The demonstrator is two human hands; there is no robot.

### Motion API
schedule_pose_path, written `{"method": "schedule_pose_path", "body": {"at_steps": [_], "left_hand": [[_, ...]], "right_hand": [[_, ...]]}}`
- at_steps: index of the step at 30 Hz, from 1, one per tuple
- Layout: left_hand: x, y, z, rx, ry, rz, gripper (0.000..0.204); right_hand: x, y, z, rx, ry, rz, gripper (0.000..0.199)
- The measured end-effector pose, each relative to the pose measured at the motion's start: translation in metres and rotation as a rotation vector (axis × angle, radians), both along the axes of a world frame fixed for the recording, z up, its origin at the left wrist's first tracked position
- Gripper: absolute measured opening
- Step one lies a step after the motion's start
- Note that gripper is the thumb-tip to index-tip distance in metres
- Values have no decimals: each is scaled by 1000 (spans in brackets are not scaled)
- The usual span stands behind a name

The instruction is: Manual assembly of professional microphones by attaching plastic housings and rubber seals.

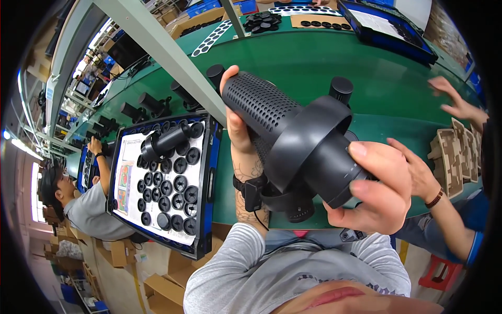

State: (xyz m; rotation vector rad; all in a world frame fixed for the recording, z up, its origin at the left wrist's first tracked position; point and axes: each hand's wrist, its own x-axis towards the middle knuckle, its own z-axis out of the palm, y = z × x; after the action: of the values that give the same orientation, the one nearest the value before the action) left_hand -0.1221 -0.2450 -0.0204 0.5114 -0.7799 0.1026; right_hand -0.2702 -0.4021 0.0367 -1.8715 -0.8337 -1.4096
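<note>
Black perforated metal cylinder with a wide black plastic collar (293, 141) held above the near edge of the green table (387, 89), left hand (238, 123) gripping its far perforated end, right hand (379, 188) clasping the near collar end, blue tray of black round caps (206, 209) to the left, co-worker's open hand (457, 102) on cardboard pieces far right

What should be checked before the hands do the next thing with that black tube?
1. Left hand grips the tube: ok.
2. Right hand grips the wide collar: ok.
3. Collar sits around the tube: ok.
4. Collar fully seated: cannot tell.
5. Tube held above the green table, not resting on it: ok.
6. Tray of round black caps lies beside the left hand: ok.
</note>
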Motion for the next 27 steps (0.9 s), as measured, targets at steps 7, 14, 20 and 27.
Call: {"method": "schedule_pose_path", "body": {"at_steps": [7, 14, 20, 27], "left_hand": [[10, 1, -4, 96, 32, -137, 104], [10, 10, -9, -5, 69, -260, 99], [-7, -3, 42, -186, 573, 283, 76], [12, 15, 12, 17, 428, 512, 72]], "right_hand": [[-2, 0, 3, -178, 2, -17, 36], [-1, -1, 4, -309, -22, 73, 35], [7, -1, -2, 312, 307, 81, 63], [3, 1, 4, 193, 617, 61, 80]]}}
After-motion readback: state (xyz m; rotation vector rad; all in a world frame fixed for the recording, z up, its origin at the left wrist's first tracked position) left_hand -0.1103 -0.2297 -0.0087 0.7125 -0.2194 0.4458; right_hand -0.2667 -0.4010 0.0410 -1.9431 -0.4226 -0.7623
